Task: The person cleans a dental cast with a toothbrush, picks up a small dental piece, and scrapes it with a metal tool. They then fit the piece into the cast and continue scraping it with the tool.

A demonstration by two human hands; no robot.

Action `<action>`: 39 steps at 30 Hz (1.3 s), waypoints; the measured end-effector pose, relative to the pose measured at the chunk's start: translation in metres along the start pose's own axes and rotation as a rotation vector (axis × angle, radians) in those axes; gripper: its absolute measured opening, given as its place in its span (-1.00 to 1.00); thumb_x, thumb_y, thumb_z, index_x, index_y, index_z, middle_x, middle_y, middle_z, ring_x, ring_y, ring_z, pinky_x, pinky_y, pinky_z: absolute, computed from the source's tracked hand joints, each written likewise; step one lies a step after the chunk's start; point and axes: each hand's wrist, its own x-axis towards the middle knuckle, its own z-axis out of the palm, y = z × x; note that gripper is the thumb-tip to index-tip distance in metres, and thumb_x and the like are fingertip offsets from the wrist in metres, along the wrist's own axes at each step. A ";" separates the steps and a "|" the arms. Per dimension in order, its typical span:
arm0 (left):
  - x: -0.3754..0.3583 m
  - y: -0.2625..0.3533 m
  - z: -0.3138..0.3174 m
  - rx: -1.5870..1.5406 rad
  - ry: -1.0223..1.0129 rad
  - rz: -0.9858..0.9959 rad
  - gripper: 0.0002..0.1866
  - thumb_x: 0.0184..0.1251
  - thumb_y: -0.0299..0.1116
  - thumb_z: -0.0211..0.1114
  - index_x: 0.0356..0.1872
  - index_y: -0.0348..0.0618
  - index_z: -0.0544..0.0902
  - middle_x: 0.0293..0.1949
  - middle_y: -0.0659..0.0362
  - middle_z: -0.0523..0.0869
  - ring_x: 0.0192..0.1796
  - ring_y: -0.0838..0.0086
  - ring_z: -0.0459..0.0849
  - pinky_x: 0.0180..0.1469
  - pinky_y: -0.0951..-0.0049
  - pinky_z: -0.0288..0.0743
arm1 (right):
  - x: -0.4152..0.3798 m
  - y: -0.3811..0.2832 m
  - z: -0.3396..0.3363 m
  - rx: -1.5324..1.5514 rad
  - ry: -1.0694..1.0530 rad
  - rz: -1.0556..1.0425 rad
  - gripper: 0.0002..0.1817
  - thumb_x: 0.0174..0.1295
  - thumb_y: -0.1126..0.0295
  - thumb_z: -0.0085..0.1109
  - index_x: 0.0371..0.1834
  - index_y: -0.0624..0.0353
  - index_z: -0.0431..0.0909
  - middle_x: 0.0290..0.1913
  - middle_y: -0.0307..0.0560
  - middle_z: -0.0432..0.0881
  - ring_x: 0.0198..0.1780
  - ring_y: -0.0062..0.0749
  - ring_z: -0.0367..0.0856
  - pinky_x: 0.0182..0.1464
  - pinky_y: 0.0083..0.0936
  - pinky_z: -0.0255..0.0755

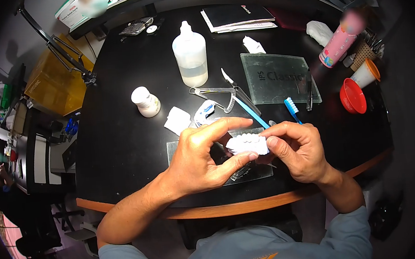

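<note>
Between my hands is a white plaster dental cast (246, 145), its row of teeth facing up. My right hand (296, 152) pinches the cast's right end between thumb and fingers. My left hand (201, 154) steadies it from the other side, thumb against the lower edge and index finger stretched out above. Its remaining fingers are partly hidden behind the cast. Just beyond lie a blue-and-white dental piece (205, 113), a metal caliper (216, 93) and a blue-handled tool (251, 110). Beneath the hands a small glass plate (258, 173) shows in part.
A large squeeze bottle (191, 57) and a small white jar (146, 103) stand beyond my left hand. Folded white tissue (177, 121) lies nearby. Farther right are a glass slab (279, 80), a blue toothbrush (292, 108), a red bowl (352, 96) and a pink bottle (339, 43).
</note>
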 end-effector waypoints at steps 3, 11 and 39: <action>0.000 -0.001 -0.001 0.003 -0.012 0.002 -0.36 0.23 -0.40 0.70 0.33 -0.30 0.69 -0.13 0.02 0.90 -0.16 0.44 0.90 -0.10 0.47 0.73 | 0.000 -0.002 0.000 -0.021 0.004 0.004 -0.74 0.64 0.41 0.22 0.09 0.46 0.70 -0.13 0.06 0.83 -0.16 -0.37 0.90 -0.10 -0.56 0.81; 0.000 -0.002 0.000 0.008 0.008 0.024 -0.04 0.23 -0.41 0.69 0.64 -0.28 0.40 -0.03 0.04 0.80 -0.30 0.59 0.75 -0.18 0.47 0.67 | 0.000 -0.002 0.000 -0.029 0.007 0.012 -0.72 0.64 0.38 0.23 0.09 0.46 0.70 -0.15 0.06 0.83 -0.18 -0.39 0.89 -0.11 -0.56 0.80; 0.000 0.001 0.001 -0.014 -0.045 0.058 -0.61 0.24 -0.47 0.64 0.09 -0.33 0.83 -0.18 -0.04 0.91 -0.14 0.30 0.93 -0.07 0.40 0.75 | -0.001 0.000 0.000 -0.038 -0.019 -0.039 -0.75 0.49 0.47 0.40 0.06 0.47 0.69 -0.15 0.04 0.81 -0.16 -0.46 0.88 -0.10 -0.60 0.79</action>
